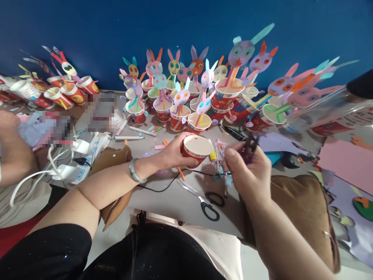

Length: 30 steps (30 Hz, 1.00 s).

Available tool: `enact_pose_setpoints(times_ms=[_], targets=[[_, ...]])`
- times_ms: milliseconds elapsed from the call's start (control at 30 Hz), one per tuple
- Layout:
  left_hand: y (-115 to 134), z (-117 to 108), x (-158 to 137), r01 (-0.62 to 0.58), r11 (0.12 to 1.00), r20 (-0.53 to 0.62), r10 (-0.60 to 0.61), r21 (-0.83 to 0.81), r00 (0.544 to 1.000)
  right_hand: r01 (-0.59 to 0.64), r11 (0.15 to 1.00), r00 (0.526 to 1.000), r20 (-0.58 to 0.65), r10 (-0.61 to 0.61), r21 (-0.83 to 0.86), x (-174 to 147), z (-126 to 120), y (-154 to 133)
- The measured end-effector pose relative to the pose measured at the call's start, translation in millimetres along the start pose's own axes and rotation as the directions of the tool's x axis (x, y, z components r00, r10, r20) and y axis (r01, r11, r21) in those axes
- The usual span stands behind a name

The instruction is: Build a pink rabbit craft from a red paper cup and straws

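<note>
My left hand (175,155) wraps round a red and white paper cup (198,147), its open mouth tilted up towards me. To the right of the cup, my right hand (250,169) is closed round a dark hand tool (248,149), blurred and partly hidden by the fingers, so its kind is unclear. Scissors (201,200) with black handles lie spread on the table below the cup. A thin clear and metal stick (225,184) shows just under my right hand. An orange strip (181,174) lies beside the cup.
Behind stand several paper cups with paper rabbit heads (182,97). Felt pens (129,138) and a black marker (234,133) lie among scraps. A power strip (87,155) and another person's arm (14,151) are at left; brown cushion (300,214), pink paper (349,163) and clear bottle (335,107) at right.
</note>
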<state>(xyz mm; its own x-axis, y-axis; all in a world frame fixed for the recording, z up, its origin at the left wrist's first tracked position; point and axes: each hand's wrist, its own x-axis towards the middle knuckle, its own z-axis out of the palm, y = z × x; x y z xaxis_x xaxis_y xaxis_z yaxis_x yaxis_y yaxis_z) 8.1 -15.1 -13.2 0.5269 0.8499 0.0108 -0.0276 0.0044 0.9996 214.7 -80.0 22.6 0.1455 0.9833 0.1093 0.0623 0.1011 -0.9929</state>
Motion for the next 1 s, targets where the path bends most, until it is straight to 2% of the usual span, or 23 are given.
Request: enact_pose_setpoints(times_ms=[33,133,233,367,500,700,1000], targets=[[0.3,0.0,-0.3,-0.027,1.0,-0.013,0.027,0.009,1.0,-0.01,0.999,1.0,-0.027,0.009,-0.045,7.7,1.1,7.4],[-0.5,-0.7,-0.8,-0.07,0.998,-0.009,0.07,0.001,0.998,-0.079,0.994,0.99,0.11,0.087,-0.076,18.1,2.0,22.9],[-1.5,-1.7,-0.6,-0.076,0.997,-0.004,0.076,-0.023,0.997,-0.071,0.995,0.978,0.191,0.082,-0.063,18.5,2.2,30.5],[-3.4,-1.4,0.1,-0.071,0.997,-0.002,0.071,-0.018,0.997,-0.026,0.999,0.984,0.173,0.03,-0.024,17.2,4.5,38.1],[-5.2,-0.4,0.6,-0.089,0.996,0.002,0.089,0.002,0.996,-0.081,0.997,0.978,0.195,0.077,0.011,17.1,7.4,42.4],[5.5,-2.2,-3.1,-0.065,0.997,0.048,0.063,0.041,0.997,-0.114,0.993,0.986,0.126,0.11,0.028,18.8,8.2,43.9],[8.7,-0.3,-5.2,-0.191,0.975,0.028,0.189,0.112,0.982,-0.041,0.999,0.993,0.106,0.042,-0.014,18.3,7.6,47.7]])
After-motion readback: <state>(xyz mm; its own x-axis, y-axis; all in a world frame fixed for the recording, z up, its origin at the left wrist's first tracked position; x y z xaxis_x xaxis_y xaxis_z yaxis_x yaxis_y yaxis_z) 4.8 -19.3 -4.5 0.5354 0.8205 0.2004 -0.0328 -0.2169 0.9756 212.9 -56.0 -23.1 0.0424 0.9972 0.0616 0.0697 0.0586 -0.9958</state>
